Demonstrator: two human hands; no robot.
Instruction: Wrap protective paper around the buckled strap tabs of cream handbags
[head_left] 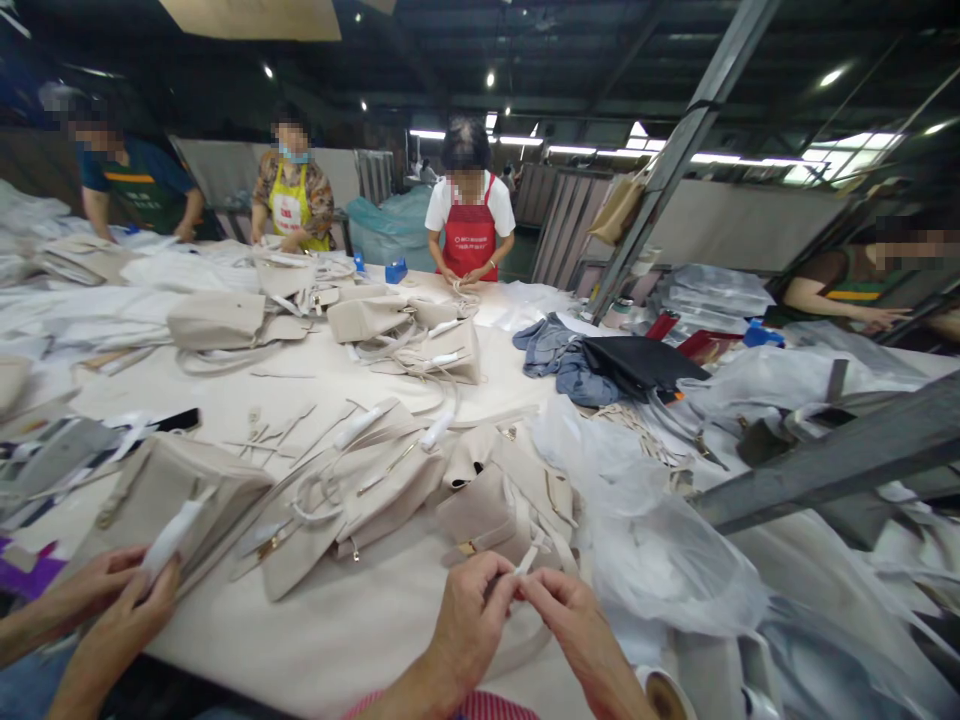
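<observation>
My left hand and my right hand meet at the near table edge. Their fingertips pinch a small white strip on the strap of a beige handbag lying just beyond them. More beige handbags with white-wrapped handles lie to the left of it. Crumpled clear plastic wrap sits right of my right hand.
At the near left, a co-worker's two hands hold a white-wrapped handle of another beige bag. Several people work around the large white table. Grey metal beams cross on the right; a tape roll lies near my right wrist.
</observation>
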